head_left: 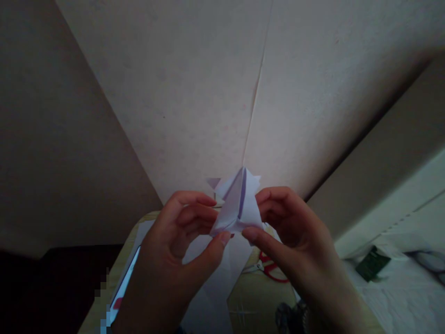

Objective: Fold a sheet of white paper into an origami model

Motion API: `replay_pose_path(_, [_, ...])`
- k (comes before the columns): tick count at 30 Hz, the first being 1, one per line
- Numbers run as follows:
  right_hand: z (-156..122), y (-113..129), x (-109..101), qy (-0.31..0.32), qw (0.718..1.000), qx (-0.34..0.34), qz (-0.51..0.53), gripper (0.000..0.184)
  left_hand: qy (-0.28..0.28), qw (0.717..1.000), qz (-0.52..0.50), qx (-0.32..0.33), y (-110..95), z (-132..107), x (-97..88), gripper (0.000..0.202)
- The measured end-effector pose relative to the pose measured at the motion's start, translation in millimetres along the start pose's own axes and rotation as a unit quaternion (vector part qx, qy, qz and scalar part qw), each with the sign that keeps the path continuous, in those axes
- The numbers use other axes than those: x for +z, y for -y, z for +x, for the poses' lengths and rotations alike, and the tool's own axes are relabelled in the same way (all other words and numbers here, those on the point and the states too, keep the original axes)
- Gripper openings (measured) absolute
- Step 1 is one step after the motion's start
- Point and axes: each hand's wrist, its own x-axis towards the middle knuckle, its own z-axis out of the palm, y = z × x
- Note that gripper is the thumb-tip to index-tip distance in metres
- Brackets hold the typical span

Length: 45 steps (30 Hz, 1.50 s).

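A folded white paper shape [239, 202] with several pointed flaps is held up in front of the wall corner. My left hand [181, 246] pinches its lower left edge between thumb and curled fingers. On the other side, my right hand [295, 241] grips the lower right edge with thumb and fingers. Both hands are closed on the paper, above a small wooden table [250, 297].
Flat white paper sheets [215, 278] lie on the table under the hands. Red-handled scissors [269, 266] rest beside them. A phone [123, 285] lies at the table's left edge. A dark green object [372, 263] sits on a white bed at the right.
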Motion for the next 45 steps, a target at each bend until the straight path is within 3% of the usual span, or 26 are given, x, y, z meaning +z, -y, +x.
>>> replay_pose_path(7, [2,3,-1,0.074,0.991,0.024,-0.111,0.004,-0.036,0.999,0.004,0.022,3,0,2.9,0.023])
replay_pose_path(12, [2,3,-2,0.064,0.986,0.046,-0.143,0.008,-0.018,1.000,0.001,0.015,4,1,4.2,0.027])
replay_pose_path(24, [2,8,-1,0.106,0.990,0.080,-0.043,0.023,0.016,0.999,-0.014,-0.029,0,2,0.9,0.024])
replay_pose_path(35, [-2,12,7,0.069,0.988,0.085,-0.113,0.036,0.015,0.999,-0.024,-0.020,1,1,1.5,0.022])
replay_pose_path(39, [-2,10,6,0.059,0.989,0.071,-0.119,0.028,0.011,0.998,-0.055,-0.022,2,2,2.4,0.023])
replay_pose_path(45, [0,9,-6,0.094,0.987,0.042,-0.126,0.009,-0.025,0.999,-0.047,-0.001,4,3,5.2,0.024])
